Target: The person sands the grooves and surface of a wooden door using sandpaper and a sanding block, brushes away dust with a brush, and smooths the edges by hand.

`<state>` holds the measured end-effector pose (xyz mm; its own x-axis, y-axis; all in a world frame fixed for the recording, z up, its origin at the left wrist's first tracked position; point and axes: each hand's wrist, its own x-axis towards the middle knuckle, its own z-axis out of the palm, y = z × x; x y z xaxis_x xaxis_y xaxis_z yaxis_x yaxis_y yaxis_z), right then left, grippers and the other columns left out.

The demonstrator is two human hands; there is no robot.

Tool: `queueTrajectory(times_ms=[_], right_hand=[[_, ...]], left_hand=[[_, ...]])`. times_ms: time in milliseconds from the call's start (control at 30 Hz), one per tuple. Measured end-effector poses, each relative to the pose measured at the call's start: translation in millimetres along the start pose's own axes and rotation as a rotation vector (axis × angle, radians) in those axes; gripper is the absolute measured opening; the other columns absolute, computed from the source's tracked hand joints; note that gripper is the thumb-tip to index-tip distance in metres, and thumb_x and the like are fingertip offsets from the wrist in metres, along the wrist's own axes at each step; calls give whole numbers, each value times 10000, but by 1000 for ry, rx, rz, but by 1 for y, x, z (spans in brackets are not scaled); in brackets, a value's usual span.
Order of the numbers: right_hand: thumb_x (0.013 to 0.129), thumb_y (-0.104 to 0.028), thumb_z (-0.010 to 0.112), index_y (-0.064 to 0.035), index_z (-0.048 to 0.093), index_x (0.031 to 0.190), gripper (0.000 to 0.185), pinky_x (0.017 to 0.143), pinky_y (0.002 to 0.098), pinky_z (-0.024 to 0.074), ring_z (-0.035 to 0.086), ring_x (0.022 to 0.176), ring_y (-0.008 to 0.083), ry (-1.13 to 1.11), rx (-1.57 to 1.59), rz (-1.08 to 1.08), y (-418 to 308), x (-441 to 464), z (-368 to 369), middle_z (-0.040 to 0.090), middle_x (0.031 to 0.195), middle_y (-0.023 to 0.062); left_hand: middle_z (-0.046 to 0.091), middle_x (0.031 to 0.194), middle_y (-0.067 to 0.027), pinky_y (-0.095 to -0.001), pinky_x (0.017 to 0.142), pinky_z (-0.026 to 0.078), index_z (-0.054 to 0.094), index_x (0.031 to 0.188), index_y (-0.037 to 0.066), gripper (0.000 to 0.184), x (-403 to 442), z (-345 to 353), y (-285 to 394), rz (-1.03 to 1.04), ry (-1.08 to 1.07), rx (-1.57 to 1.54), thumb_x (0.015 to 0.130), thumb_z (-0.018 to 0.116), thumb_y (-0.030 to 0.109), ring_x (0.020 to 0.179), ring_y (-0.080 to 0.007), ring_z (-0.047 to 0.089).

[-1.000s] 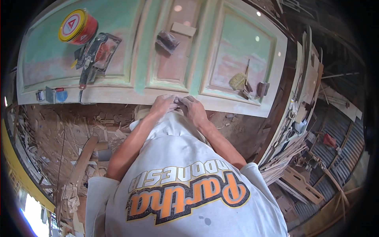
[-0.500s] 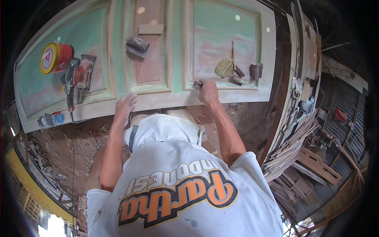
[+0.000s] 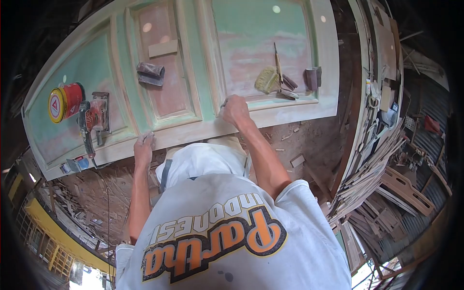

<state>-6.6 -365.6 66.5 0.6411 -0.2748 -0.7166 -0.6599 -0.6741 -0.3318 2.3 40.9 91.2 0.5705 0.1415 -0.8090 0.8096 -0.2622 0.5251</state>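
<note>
A wooden door panel (image 3: 174,137), pale at the frame with green and pinkish recessed panels, lies before me. My right hand (image 3: 236,111) is closed on a small dark piece, seemingly folded sandpaper, mostly hidden by the fingers. It presses on the moulding at the near left corner of the right-hand panel. On the door's near edge rests my left hand (image 3: 144,145), dusty, its fingers loosely extended and nothing visible in it. A curled sheet of sandpaper (image 3: 151,73) and a flat pale block (image 3: 163,48) lie on the middle panel.
On the door's left are a red-and-yellow can (image 3: 66,102), a power sander (image 3: 94,116) with a cord and a small blue-and-red box (image 3: 75,165). A brush (image 3: 267,79), thin tools and a sandpaper roll (image 3: 313,78) lie right. Wood strips (image 3: 367,169) are stacked beyond; scraps litter the floor.
My right hand has slid left along the moulding to the panel corner. My left hand has come down onto the door's near edge. The whole view has shifted slightly.
</note>
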Motion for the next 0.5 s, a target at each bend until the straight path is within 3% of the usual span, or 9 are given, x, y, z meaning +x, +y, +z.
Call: queueTrajectory(times_ms=[33,267,333,500], right_hand=[[794,-98,751,-6,844,925,185,920,504,635,801,943,468,23,-35,-30,-1,3,4,800,925,307],[768,-129,762,-4,853,937,229,914,461,638,815,933,433,120,233,56,-9,-1,2,816,943,285],[774,-161,794,5,844,922,227,941,466,644,811,992,449,98,367,146,-13,-8,-6,813,977,300],[772,-170,796,10,853,935,250,931,462,641,813,979,442,17,177,63,-7,-1,3,821,970,280]], left_hand=[[773,1262,-43,-247,873,543,678,1468,-10,414,-1,2,2,2,0,-17,1143,694,246,1068,-101,712],[765,1330,-49,-275,923,552,642,1524,-5,461,-5,-9,-5,7,-3,-53,1152,681,264,1122,-120,719],[764,1393,-54,-304,1014,554,651,1535,42,466,-5,-16,-12,-40,21,-74,1160,662,318,1205,-142,740],[728,1467,-69,-329,1081,543,617,1570,41,501,-2,-26,-30,-84,36,-127,1168,642,338,1290,-176,717]])
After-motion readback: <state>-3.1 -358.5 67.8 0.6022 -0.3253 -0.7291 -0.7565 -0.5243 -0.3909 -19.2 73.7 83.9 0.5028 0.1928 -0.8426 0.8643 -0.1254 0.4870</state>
